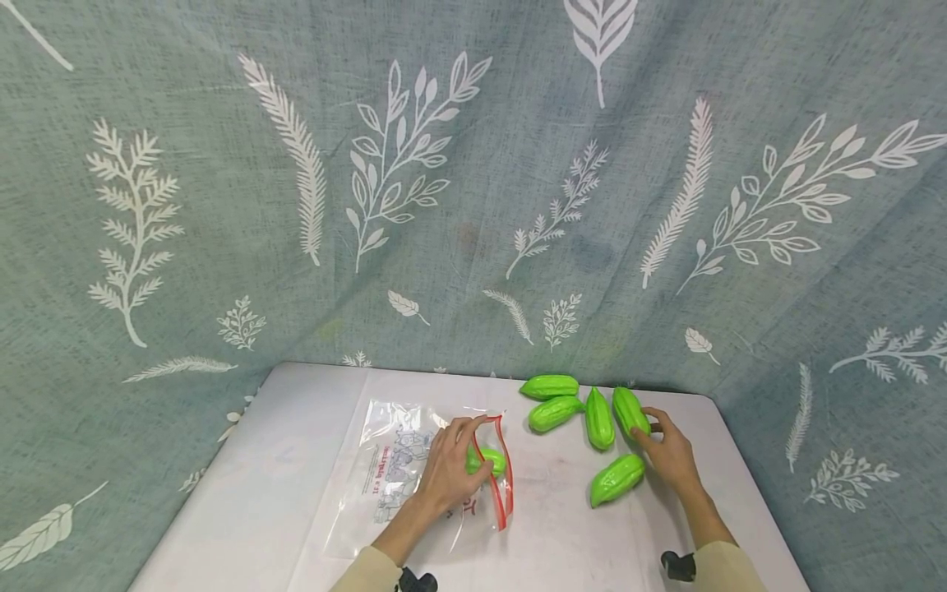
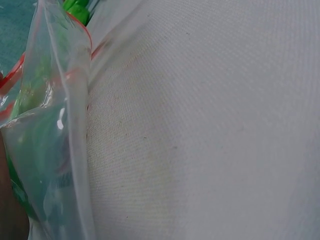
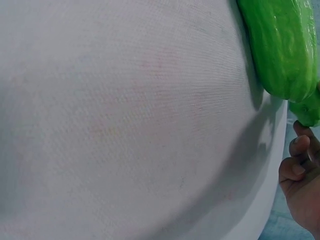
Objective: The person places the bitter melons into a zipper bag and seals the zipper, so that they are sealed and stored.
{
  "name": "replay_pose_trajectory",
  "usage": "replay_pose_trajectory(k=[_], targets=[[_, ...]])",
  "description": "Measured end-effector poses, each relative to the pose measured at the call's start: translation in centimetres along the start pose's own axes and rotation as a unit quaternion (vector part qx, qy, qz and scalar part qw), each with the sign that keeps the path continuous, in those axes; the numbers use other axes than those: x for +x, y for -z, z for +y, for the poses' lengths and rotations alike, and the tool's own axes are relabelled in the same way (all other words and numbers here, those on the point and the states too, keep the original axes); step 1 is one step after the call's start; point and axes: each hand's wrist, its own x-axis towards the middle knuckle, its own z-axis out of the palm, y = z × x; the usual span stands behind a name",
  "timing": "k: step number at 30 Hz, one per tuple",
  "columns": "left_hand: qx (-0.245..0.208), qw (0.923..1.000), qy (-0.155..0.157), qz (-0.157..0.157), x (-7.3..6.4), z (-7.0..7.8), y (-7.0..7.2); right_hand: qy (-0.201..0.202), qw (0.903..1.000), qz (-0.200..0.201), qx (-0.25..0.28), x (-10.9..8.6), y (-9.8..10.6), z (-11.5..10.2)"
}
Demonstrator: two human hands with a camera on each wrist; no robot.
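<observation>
A clear zip bag (image 1: 353,518) with printed figures lies flat, its red-edged mouth (image 1: 507,485) parted toward the right. My left hand (image 1: 448,467) grips the bag beside that mouth, fingers on the upper edge and thumb lower down. One bright green bitter gourd (image 1: 497,462) sits just inside the opening, partly covered by the hand. At the back right, my right hand (image 1: 669,454) holds another bitter gourd (image 1: 629,411) between thumb and fingers. In the right wrist view, that hand's curled fingers (image 3: 299,167) show at the gourd's end (image 3: 306,111).
A loose bitter gourd (image 1: 617,480) lies in front of the right hand. Several more, such as the upright one (image 1: 599,419) and the rear one (image 1: 550,386), lie along the back of the white table (image 1: 547,543). A patterned curtain (image 1: 459,205) hangs behind.
</observation>
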Motion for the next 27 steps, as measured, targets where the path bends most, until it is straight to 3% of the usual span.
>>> replay_pose_trajectory(k=[7,27], targets=[[-0.005,0.9999,-0.007,0.014,-0.1,0.0,0.0,0.014,0.9998,0.012,-0.003,0.2,0.3,-0.3],[-0.007,1.0,0.002,0.004,0.0,0.1,0.0,0.036,0.9991,0.019,0.006,0.2,0.5,-2.0]])
